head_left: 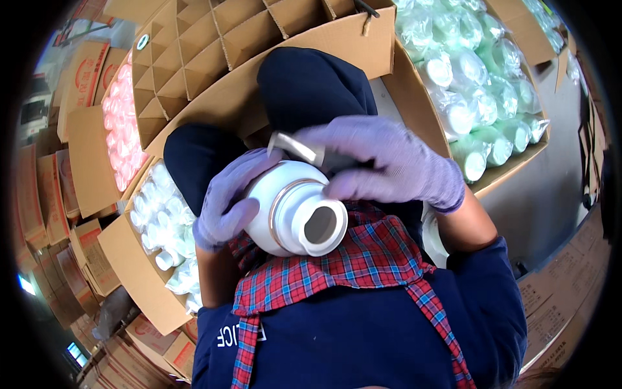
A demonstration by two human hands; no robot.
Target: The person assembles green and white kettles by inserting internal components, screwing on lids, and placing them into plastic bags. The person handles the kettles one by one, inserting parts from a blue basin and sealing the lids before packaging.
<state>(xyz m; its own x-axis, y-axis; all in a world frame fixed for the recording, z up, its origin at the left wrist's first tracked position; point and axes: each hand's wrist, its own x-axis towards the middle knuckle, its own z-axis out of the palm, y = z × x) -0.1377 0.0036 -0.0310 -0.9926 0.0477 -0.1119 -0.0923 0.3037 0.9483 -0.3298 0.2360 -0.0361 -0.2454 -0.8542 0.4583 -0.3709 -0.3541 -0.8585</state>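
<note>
A white round-bodied jar with a thin gold ring about its shoulder rests tilted in my lap, its open mouth turned toward me. My left hand, in a lavender knit glove, curves round the jar's left side. Above the jar, my gloved right hand is closed on a dark object with a shiny silver end. Motion blur and the fingers hide its exact kind. Its silver end lies close to the jar's far side; whether they touch, I cannot tell. A red plaid apron lies beneath.
Beyond my knees stands a cardboard box with a grid divider. At the right, another carton holds plastic-wrapped greenish-white bottles. Pink wrapped pieces and clear-wrapped white ones fill cartons at the left. Stacked cartons line the far left.
</note>
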